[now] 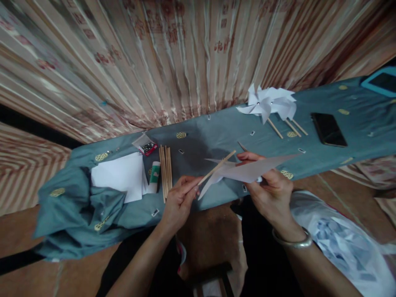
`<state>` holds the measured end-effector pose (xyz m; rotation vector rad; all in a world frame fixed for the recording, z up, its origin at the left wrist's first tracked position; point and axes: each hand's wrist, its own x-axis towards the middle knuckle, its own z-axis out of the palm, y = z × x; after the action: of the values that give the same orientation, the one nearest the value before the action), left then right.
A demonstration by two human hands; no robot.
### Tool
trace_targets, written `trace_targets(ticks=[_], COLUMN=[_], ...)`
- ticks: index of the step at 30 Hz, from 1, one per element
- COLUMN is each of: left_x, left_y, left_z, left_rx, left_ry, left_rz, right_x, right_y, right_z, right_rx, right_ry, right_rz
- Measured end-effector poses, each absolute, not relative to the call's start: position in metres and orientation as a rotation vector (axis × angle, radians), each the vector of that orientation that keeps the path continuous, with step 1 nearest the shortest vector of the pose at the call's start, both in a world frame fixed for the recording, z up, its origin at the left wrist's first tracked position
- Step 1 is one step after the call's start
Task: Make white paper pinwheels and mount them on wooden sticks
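Between the fingers of my left hand is a thin wooden stick, slanting up to the right. My right hand grips a white paper pinwheel, its folded blades spread out. The stick crosses in front of the pinwheel's left part; whether they are joined I cannot tell. A thin pointed thing sticks out above my right fingers, its kind unclear. Near my left hand lie several wooden sticks, a green and white glue stick and a stack of white paper.
A small box of pins lies behind the paper. Finished-looking pinwheels rest at the back right, near a black phone and a blue-framed device. A plastic bag of paper scraps stands at the lower right. A curtain hangs behind.
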<state>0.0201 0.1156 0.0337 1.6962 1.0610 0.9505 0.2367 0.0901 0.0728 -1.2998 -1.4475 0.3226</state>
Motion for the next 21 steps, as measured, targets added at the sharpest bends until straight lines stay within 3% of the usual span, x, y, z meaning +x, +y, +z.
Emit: trace_targets(ticks=[21], left_x=[0.022], left_y=[0.112], left_z=[0.050], left_rx=[1.669], left_ry=[1.023], left_rz=[0.935], right_x=[0.239], right_y=[0.079], right_z=[0.077], right_rx=[-1.326], right_ry=[-1.372], right_rz=[0.266])
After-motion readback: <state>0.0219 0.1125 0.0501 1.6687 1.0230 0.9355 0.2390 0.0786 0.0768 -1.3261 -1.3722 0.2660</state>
